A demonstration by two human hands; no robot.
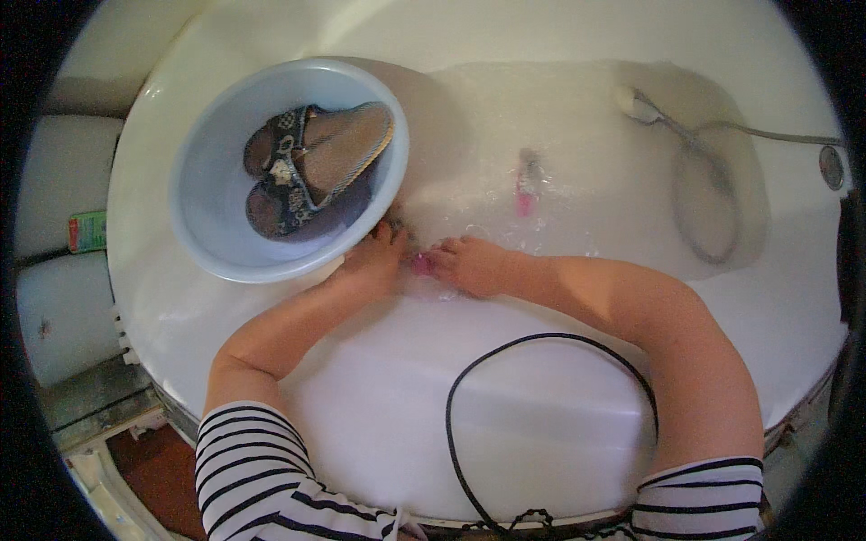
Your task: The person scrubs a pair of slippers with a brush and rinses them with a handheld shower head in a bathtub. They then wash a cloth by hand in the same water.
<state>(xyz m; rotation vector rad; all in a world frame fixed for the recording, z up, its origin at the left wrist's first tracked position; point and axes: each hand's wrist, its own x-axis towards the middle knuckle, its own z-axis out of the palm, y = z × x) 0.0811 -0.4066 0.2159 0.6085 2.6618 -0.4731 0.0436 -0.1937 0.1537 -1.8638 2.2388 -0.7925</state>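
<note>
My right hand (473, 265) has its fingertips closed on a small pink object (421, 264) in the shallow water; its kind is hard to make out. Close by, my left hand (380, 253) is at the lower right rim of a light blue plastic basin (203, 233). Something dark (404, 231) shows by its fingers, and whether it grips this is unclear. Inside the basin lies a pair of sandals (298, 166) with dark, patterned straps and brown insoles. Right of it, a pink and grey object (526, 182), blurred by the water, rests in the tub.
Cloudy water covers the floor of the white bathtub (379, 379). A shower head (636, 105) with a looped hose (707, 250) lies in it at right, near a round metal overflow plate (831, 168). A black cable (450, 406) hangs before me. A green packet (88, 232) sits outside at left.
</note>
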